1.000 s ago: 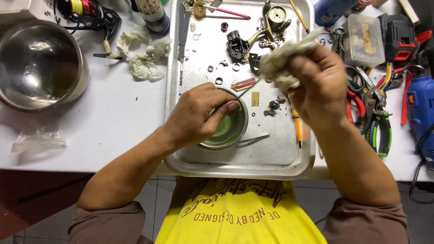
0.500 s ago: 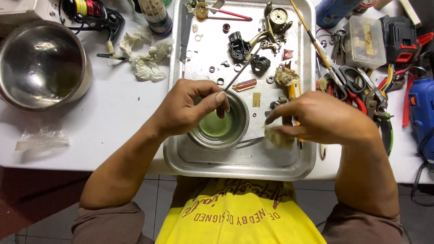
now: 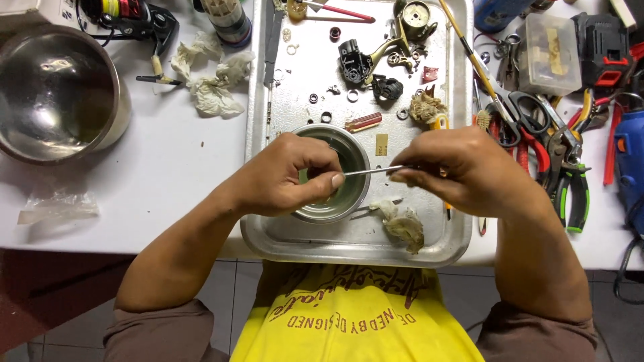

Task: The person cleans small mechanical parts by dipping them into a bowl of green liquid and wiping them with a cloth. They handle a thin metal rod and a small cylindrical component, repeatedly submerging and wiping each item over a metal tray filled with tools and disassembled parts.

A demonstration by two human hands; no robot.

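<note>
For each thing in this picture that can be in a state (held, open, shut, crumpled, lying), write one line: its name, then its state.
thin metal rod: held level between both hands
left hand: fingers pinching the rod's end over the small bowl
right hand: fingers gripping the rod's other end
small metal bowl: upright, greenish liquid inside
dirty rag: crumpled, lying on the tray
metal tray: flat, strewn with small parts
large steel bowl: upright

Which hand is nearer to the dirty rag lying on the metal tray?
Right. The right hand is just above the dirty rag; the left hand is farther left, over the small metal bowl.
</note>
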